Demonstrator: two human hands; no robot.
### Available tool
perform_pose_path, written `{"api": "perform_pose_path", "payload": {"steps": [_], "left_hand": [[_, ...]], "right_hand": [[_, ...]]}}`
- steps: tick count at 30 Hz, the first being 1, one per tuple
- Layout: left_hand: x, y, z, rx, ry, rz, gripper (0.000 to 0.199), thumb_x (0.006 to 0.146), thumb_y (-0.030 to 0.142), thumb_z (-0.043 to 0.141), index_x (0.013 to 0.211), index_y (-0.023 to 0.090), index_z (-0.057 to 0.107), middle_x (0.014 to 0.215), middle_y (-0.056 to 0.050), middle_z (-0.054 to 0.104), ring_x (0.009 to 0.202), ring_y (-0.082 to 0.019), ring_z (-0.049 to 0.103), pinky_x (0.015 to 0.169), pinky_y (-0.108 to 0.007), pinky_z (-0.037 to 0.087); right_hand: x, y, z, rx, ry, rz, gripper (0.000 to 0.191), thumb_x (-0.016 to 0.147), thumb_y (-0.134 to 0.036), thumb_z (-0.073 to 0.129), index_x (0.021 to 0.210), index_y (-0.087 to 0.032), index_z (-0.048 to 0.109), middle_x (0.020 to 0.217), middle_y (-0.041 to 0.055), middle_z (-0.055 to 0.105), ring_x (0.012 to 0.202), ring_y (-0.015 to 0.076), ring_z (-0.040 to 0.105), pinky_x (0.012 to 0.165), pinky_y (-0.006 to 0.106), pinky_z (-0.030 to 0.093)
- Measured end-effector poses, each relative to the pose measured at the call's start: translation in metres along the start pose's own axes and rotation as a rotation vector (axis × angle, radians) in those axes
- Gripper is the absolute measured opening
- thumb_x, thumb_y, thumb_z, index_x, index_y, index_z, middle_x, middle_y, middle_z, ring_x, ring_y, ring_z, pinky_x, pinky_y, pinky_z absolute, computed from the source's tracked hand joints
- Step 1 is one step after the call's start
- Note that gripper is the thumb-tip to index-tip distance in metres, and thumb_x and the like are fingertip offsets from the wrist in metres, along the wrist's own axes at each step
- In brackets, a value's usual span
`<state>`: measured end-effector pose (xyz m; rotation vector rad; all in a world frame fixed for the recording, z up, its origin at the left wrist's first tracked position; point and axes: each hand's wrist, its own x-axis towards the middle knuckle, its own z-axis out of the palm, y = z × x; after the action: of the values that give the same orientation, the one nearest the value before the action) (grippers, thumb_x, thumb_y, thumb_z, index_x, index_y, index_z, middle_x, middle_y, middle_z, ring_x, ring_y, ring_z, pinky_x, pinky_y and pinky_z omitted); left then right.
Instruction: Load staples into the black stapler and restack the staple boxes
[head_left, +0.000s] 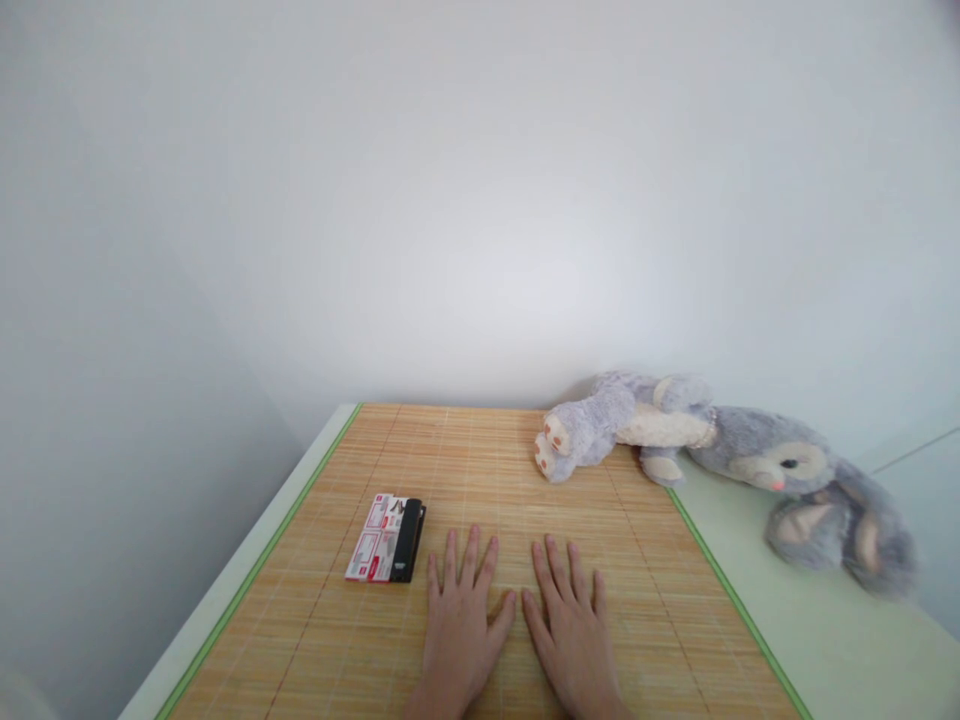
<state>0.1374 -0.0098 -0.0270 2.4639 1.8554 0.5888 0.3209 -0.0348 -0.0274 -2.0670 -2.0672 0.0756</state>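
Our left hand (456,625) rests palm down on the bamboo mat (562,515) just right of the black stapler (406,540), our right hand (576,640) farther right of it, both open, fingers apart and gripping nothing. With the red-and-white boxes (373,555) along the stapler's left side, we do best with loose wrists, light, even palm pressure, and left fingertips clear of the stapler.

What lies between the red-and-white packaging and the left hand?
A black stapler-like object, right beside the red-and-white packaging, then a narrow bare strip of the bamboo mat before the left hand. The head view shows this.
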Motion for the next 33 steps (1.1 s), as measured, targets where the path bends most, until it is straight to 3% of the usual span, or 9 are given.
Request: {"api": "perform_pose_path", "payload": {"steps": [33], "left_hand": [[0.0009,-0.0003,-0.0021,-0.020,0.004,0.006,0.074,0.097,0.046,0.054,0.163,0.038,0.020,0.171,0.002,0.024,0.159,-0.037,0.010,0.124,-0.064,0.017]], "right_hand": [[-0.0007,-0.0012,-0.0018,-0.048,-0.007,-0.010,0.063,0.104,-0.049,0.033,0.164,-0.036,0.018,0.172,-0.0026,0.016,0.160,0.0351,0.007,0.123,0.071,0.010]]}}
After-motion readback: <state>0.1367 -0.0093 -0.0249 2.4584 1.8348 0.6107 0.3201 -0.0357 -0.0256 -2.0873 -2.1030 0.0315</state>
